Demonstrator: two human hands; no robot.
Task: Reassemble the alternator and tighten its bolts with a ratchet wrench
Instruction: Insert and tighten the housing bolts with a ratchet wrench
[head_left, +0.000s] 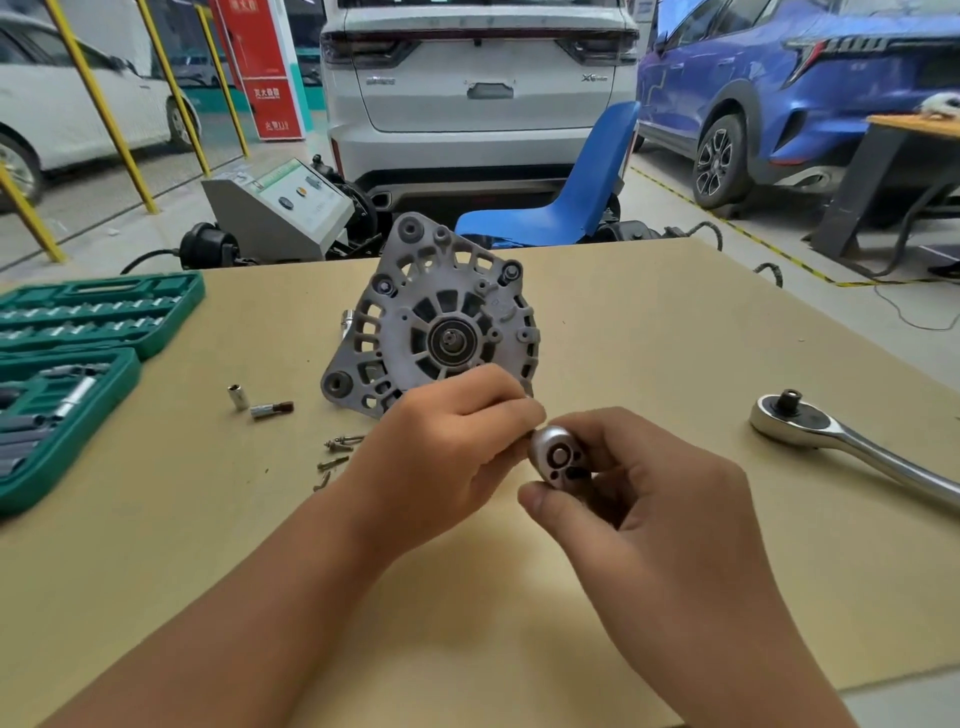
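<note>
Your right hand (670, 514) grips the small ratchet (558, 457); your left hand's (447, 447) fingers pinch at its drive (fitting hidden). Seat it squarely before reaching for the alternator (431, 325), upright on the worktop (675, 322) just beyond.

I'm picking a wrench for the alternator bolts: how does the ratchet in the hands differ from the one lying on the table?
The small ratchet is held in the right hand, left hand at its head; the large ratchet lies untouched at the right. The large one has a bigger head. Both are shiny metal.
</note>
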